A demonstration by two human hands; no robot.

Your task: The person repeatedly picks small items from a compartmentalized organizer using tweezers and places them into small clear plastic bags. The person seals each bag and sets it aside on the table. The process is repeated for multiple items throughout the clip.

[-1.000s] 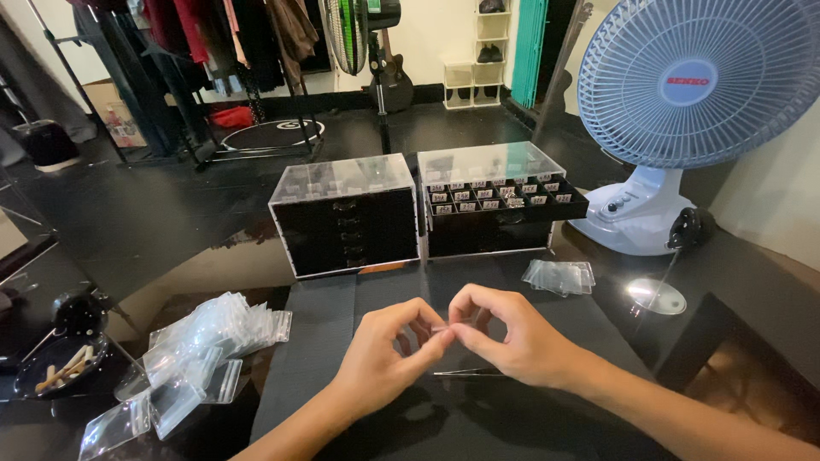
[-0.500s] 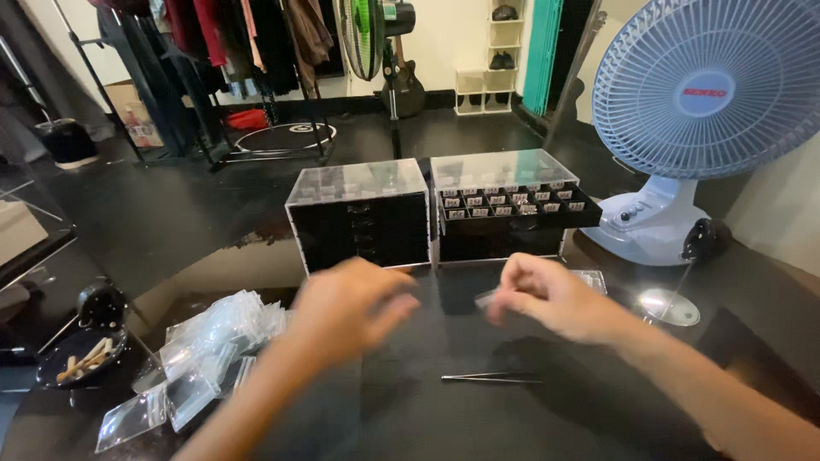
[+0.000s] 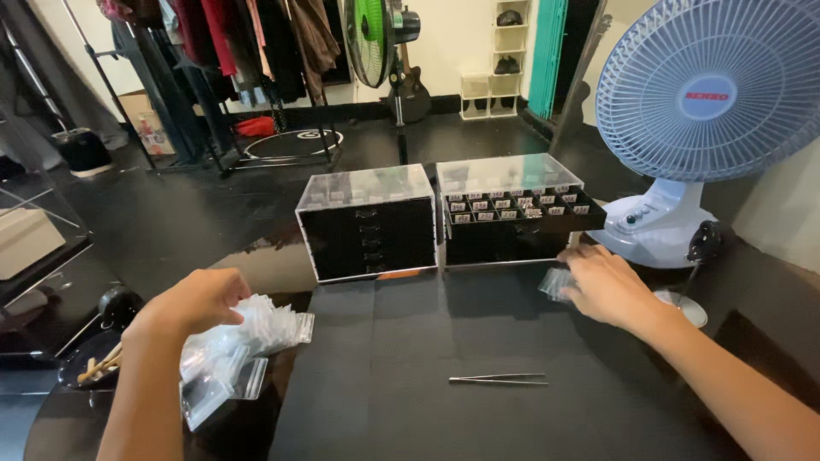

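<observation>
Heap of clear zip bags (image 3: 243, 341) left; few clear bags (image 3: 555, 282) right

Black table top (image 3: 478, 341), glossy at its left edge. On it two black drawer boxes (image 3: 369, 224) with clear lids; the right one (image 3: 512, 209) has rows of small white labels. Right of the boxes, a pale blue fan (image 3: 709, 94) with a red centre badge and white base. Left of the boxes, a heap of clear plastic bags (image 3: 239, 341). Silver tweezers (image 3: 500, 379) in front. Behind: green fan (image 3: 371, 38), red and dark clothes (image 3: 231, 43), teal curtain (image 3: 547, 51).
</observation>
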